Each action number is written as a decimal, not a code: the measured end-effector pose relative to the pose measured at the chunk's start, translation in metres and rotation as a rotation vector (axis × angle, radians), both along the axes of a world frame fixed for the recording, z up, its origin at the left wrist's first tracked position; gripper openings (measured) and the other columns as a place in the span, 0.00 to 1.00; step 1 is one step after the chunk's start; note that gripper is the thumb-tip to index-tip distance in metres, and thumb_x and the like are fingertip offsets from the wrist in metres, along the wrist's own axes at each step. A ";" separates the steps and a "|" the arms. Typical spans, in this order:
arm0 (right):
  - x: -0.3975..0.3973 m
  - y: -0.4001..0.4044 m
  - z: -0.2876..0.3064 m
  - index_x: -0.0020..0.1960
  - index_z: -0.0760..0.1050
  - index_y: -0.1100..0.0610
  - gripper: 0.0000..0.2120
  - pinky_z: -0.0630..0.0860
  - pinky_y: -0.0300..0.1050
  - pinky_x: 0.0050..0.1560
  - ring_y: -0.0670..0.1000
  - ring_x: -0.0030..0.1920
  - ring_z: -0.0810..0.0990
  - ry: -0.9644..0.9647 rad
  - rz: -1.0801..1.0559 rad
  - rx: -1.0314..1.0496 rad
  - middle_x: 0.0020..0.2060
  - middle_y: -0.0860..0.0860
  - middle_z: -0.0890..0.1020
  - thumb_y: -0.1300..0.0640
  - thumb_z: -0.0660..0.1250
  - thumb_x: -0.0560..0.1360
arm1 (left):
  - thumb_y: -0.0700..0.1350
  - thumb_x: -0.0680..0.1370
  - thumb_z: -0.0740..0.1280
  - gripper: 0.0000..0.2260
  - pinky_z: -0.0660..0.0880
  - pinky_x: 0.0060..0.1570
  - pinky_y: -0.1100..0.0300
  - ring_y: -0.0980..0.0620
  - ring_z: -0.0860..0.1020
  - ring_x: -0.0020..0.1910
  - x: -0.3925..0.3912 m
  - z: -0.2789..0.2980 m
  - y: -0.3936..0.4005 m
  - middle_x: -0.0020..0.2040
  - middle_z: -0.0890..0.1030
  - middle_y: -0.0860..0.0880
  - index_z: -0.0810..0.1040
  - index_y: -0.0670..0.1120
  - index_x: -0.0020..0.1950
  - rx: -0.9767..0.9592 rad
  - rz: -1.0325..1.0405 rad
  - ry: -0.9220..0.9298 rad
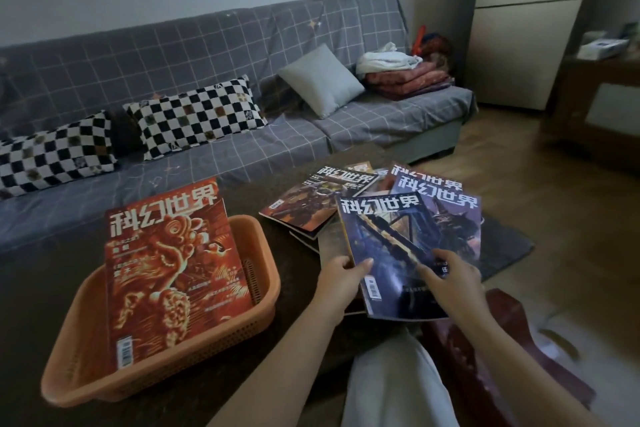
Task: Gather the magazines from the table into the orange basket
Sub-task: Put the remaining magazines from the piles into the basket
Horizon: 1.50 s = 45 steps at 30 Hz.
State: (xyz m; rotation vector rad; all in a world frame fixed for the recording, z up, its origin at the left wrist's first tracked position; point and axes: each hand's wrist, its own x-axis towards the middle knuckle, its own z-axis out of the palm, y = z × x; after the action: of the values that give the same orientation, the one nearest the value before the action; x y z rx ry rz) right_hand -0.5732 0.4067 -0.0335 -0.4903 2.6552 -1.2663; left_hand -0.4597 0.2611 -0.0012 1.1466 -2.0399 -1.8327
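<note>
done: one red magazine is seen lying in the orange basket, its top edge propped over the far rim.
in hand: a blue magazine just right of the basket is gripped at its lower left edge by the left hand, thumb on the cover; the right hand is laid on its lower right, fingers curled onto the cover.
left to do: a fanned pile of magazines is spread on the table, beyond and right of the basket; the exact count cannot be told, as several are overlapped.
progress: judged early, most magazines not yet gathered.
</note>
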 end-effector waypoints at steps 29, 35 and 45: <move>0.110 -0.162 0.095 0.48 0.78 0.52 0.09 0.80 0.42 0.38 0.47 0.40 0.84 -0.346 0.532 -0.426 0.41 0.48 0.85 0.57 0.75 0.69 | 0.45 0.81 0.63 0.14 0.77 0.58 0.42 0.49 0.82 0.55 0.216 0.063 -0.121 0.56 0.83 0.53 0.74 0.55 0.66 -0.273 0.452 0.258; 0.136 -0.201 0.082 0.45 0.73 0.47 0.10 0.74 0.40 0.40 0.45 0.45 0.79 -0.187 0.588 -0.255 0.44 0.44 0.80 0.56 0.73 0.70 | 0.47 0.78 0.67 0.11 0.80 0.50 0.49 0.54 0.82 0.46 0.247 0.050 -0.141 0.48 0.83 0.55 0.75 0.53 0.60 -0.465 0.455 0.012; 0.148 -0.212 0.064 0.48 0.71 0.49 0.12 0.65 0.33 0.32 0.37 0.37 0.73 0.076 0.610 -0.010 0.38 0.41 0.76 0.50 0.72 0.71 | 0.49 0.73 0.74 0.27 0.74 0.51 0.58 0.52 0.77 0.55 0.249 0.032 -0.136 0.63 0.77 0.49 0.70 0.48 0.69 -0.674 0.593 -0.216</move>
State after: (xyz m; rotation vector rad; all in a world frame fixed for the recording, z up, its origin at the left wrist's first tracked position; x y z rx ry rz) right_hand -0.4254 0.1949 0.0306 -1.2472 2.2678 -1.0741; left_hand -0.2112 0.1250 0.0308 1.5253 -1.8824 -0.6984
